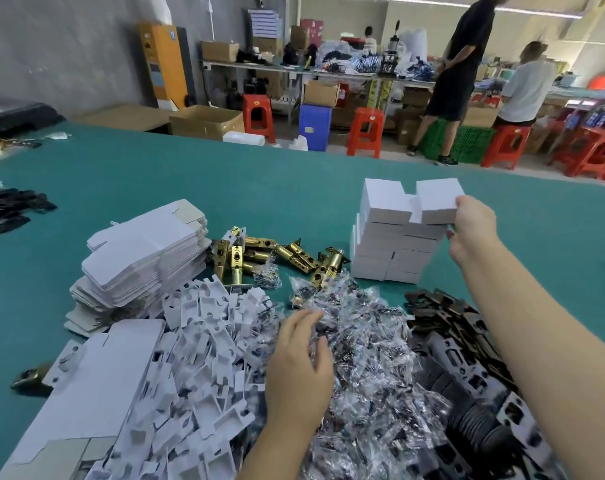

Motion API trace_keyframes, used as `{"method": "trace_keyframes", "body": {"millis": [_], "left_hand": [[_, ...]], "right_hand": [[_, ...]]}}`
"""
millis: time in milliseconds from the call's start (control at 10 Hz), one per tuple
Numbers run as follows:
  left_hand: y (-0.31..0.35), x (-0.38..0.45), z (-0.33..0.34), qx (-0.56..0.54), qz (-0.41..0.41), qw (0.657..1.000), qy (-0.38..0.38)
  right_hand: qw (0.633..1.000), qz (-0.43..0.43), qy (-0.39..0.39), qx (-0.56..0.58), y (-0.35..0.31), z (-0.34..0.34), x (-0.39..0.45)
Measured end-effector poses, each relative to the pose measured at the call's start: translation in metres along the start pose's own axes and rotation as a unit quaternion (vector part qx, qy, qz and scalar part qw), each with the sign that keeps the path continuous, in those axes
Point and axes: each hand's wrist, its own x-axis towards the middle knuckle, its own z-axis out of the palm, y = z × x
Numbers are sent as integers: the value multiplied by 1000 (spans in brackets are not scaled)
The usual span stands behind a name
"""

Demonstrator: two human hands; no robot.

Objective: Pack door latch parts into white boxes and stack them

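Observation:
My right hand [470, 230] grips a closed white box [437, 200] at the top right of the stack of white boxes [391, 244]. My left hand [299, 365] hovers with fingers apart over a heap of clear plastic screw bags [363, 358], touching its left edge. Brass door latches [269, 254] lie in a loose pile behind the bags. Flat unfolded white boxes [145, 258] are stacked at the left. White cardboard inserts [204, 341] are heaped in front of them. Dark strike plates [467, 348] lie under my right forearm.
The green table [190, 174] stretches far back. Black parts [6, 209] lie at its left edge. Beyond the table stand red stools [365, 131], cardboard cartons [207, 121], a blue bin [314, 126], a cluttered workbench, and two people at the far right.

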Motion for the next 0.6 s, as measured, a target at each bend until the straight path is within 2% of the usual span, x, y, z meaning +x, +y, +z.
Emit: {"method": "trace_keyframes", "body": {"millis": [100, 500, 600], "left_hand": [[0, 1, 1, -2, 13, 1000, 7], [-4, 2, 2, 52, 39, 998, 2], [-3, 3, 0, 43, 43, 998, 0]], "right_hand": [[999, 21, -8, -46, 11, 4, 5], [991, -2, -96, -93, 20, -6, 21], [991, -5, -116, -72, 16, -11, 23]]}}
